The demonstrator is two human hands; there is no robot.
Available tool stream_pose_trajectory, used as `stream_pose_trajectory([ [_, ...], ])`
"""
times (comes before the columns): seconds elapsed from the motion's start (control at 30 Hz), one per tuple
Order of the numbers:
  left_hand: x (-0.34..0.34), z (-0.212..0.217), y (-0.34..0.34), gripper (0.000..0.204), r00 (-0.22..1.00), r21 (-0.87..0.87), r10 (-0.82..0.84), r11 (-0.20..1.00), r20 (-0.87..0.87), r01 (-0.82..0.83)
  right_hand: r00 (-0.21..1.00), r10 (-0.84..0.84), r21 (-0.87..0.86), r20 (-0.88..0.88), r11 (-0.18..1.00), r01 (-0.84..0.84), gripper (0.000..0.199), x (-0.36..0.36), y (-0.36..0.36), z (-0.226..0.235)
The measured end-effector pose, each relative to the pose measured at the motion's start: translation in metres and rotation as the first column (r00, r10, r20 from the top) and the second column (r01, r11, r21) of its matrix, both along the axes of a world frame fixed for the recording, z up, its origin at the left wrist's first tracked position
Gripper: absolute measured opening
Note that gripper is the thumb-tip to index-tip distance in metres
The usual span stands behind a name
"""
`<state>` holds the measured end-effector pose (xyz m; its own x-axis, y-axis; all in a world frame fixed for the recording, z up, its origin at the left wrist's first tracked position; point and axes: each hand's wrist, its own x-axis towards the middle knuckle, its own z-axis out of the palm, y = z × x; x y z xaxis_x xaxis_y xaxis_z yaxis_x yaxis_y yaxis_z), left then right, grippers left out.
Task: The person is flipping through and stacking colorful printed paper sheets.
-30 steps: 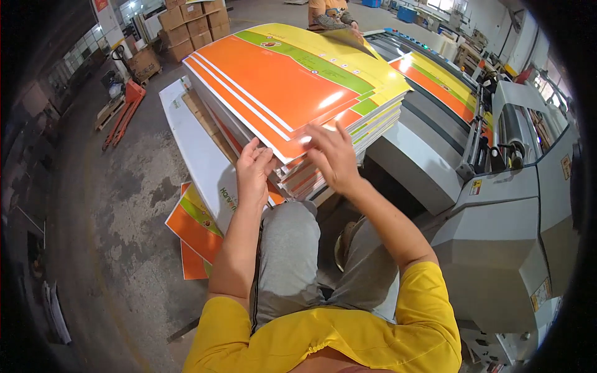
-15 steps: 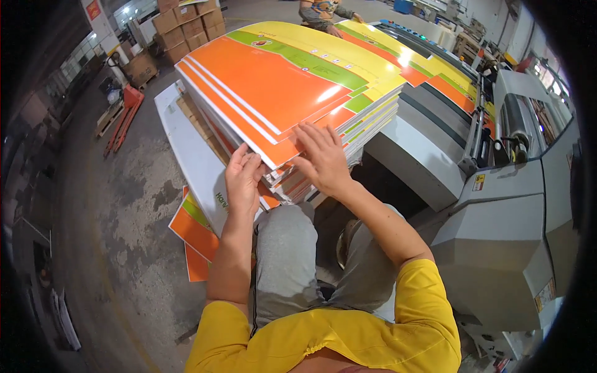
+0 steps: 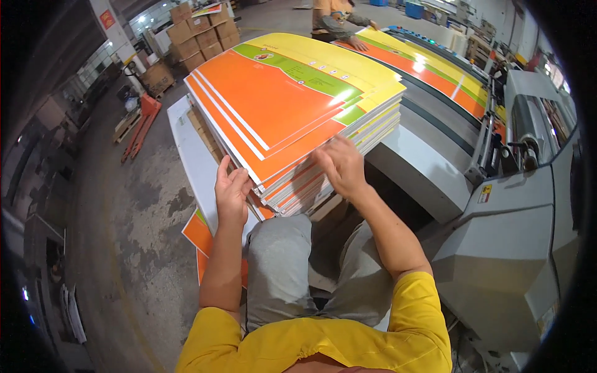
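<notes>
A tall stack of large glossy printed sheets (image 3: 273,105), orange, green and yellow, stands in front of my knees. The upper sheets lie slightly staggered, and the layered edges show on the near side. My left hand (image 3: 232,189) is at the stack's near left corner, its fingers apart and the fingertips against the sheet edges. By the near right edge is my right hand (image 3: 343,166), fingers loosely bent and a little blurred. I see nothing held in it.
Right of the stack, a grey machine (image 3: 497,230) with rollers carries similar printed sheets (image 3: 429,71). A co-worker's hand (image 3: 357,43) rests at their far end. Cardboard boxes (image 3: 199,31), a red pallet jack (image 3: 142,124) and loose sheets (image 3: 198,235) on the floor stand left.
My right hand has lifted off the top sheet and moved to the near edge, fingers bending. My left hand has shifted slightly outward from the corner. On the machine, the sheets have advanced.
</notes>
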<state>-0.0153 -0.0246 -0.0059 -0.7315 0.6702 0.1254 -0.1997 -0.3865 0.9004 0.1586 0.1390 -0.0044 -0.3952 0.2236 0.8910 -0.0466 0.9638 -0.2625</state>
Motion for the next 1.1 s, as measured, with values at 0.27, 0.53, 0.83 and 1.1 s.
stream_pose_trajectory([
  [0.27,-0.012,-0.003,-0.002,0.062,0.999,0.020,-0.044,0.999,0.030,0.044,0.985,0.173,-0.281,0.023,0.946,-0.160,0.012,-0.029,-0.029,0.031],
  [0.53,-0.001,-0.002,0.006,0.040,1.000,0.036,0.024,0.999,-0.006,-0.023,0.860,0.148,-0.253,0.488,0.967,-0.023,0.026,-0.074,-0.045,0.055],
  [0.83,-0.002,-0.007,0.018,0.016,0.999,0.046,-0.013,0.999,0.050,0.011,0.769,0.026,-0.212,0.638,0.967,0.144,0.028,-0.078,-0.048,0.069],
  [1.1,-0.002,0.004,0.017,0.014,0.989,-0.030,-0.113,0.993,0.093,0.116,0.735,0.532,-0.822,0.420,0.566,0.061,0.025,-0.075,-0.022,0.059],
])
